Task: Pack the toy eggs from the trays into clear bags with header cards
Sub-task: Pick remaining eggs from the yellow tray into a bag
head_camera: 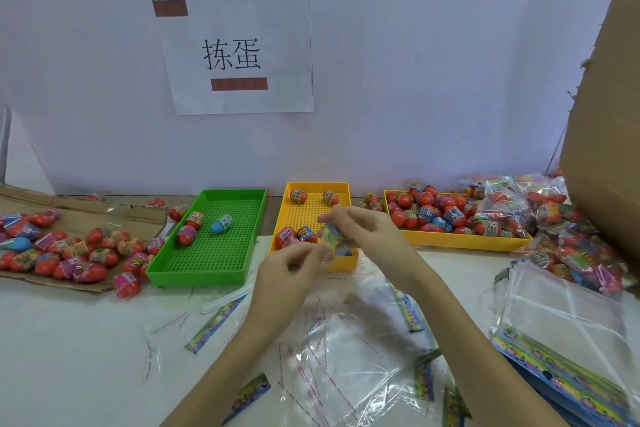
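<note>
Both my hands are raised over the near end of the middle yellow tray (313, 215). My left hand (294, 265) and my right hand (360, 229) pinch a small clear bag with a colourful header card (334, 239) between them. That yellow tray holds a few toy eggs (298, 196). To its left, a green tray (211, 246) carries three eggs, one of them blue (221, 224). A larger yellow tray (457, 239) at the right is heaped with eggs.
Loose eggs lie on flattened cardboard (86, 215) at the left. Empty clear bags with header cards (346, 350) are scattered in front of me; a neat stack (561, 329) sits at the right. Packed bags (571, 253) pile beside a tall cardboard box (609, 114).
</note>
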